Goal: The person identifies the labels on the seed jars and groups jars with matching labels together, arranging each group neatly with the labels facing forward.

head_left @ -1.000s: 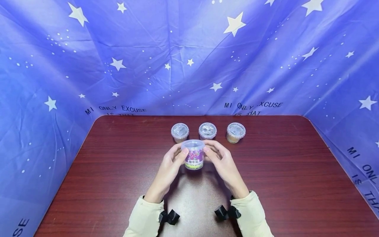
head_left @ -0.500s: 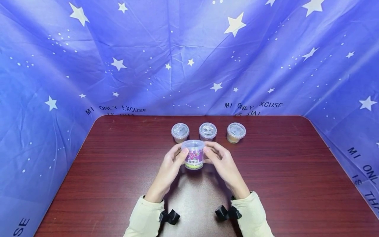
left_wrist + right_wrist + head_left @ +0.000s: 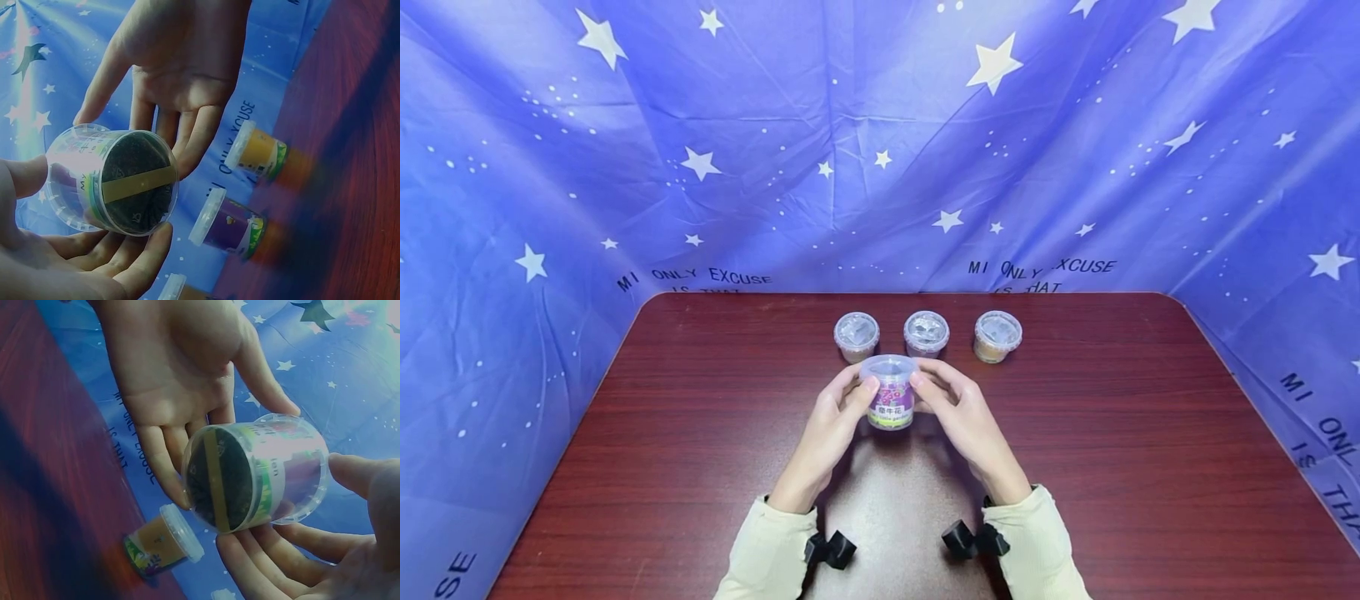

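A clear plastic tub (image 3: 891,410) with a purple and green label is held upright between my two hands, above the table. My left hand (image 3: 831,408) grips its left side, thumb on the near face and fingers curled behind. On the right side, my right hand (image 3: 958,408) grips it the same way. Through the base of the tub (image 3: 134,206), the left wrist view shows dark contents and a yellowish strip. The right wrist view shows the label on the tub (image 3: 275,481) side-on. Whether a lid covers its top I cannot tell.
Three similar small tubs stand in a row beyond my hands: a left one (image 3: 856,333), a middle one (image 3: 927,332) and a right one (image 3: 997,335). The reddish-brown wooden table (image 3: 700,450) meets a blue star-patterned cloth (image 3: 760,100) at its back and sides.
The tub and both hands stay nearly in place. My right thumb has shifted slightly left over the tub's near face.
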The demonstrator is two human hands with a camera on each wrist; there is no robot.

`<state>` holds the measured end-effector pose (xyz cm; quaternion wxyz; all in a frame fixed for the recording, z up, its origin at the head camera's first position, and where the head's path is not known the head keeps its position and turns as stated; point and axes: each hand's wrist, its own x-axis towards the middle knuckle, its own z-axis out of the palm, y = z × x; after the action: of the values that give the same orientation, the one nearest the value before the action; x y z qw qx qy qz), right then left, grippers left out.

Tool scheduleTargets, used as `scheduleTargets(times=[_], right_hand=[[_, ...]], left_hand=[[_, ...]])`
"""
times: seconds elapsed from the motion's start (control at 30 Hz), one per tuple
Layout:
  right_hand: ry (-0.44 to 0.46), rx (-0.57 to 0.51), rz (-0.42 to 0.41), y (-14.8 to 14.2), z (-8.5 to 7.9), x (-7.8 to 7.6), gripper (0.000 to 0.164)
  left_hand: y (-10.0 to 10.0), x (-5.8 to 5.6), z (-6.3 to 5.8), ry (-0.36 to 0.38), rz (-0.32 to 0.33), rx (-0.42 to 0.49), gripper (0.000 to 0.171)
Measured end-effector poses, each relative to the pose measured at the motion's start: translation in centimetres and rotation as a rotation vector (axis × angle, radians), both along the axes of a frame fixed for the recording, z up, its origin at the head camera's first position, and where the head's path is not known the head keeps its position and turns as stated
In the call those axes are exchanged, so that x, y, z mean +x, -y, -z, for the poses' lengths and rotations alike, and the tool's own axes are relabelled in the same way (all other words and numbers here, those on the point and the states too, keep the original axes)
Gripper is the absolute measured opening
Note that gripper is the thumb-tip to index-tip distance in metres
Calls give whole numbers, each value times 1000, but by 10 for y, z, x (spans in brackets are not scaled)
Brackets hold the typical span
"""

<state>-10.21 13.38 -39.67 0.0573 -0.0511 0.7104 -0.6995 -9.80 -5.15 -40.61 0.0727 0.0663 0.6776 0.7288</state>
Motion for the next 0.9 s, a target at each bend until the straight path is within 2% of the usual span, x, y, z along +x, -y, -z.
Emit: scheduleTargets(times=[0.27, 0.67, 0.9], right_hand=[[27, -24, -2, 0, 2, -2, 38], [28, -29, -61, 7, 7, -8, 41], [17, -36, -106, 15, 11, -13, 41]], left_hand=[[-1, -2, 1, -9, 0, -38, 46], [10, -5, 5, 11, 16, -39, 47], [19, -9, 8, 21, -12, -46, 45]])
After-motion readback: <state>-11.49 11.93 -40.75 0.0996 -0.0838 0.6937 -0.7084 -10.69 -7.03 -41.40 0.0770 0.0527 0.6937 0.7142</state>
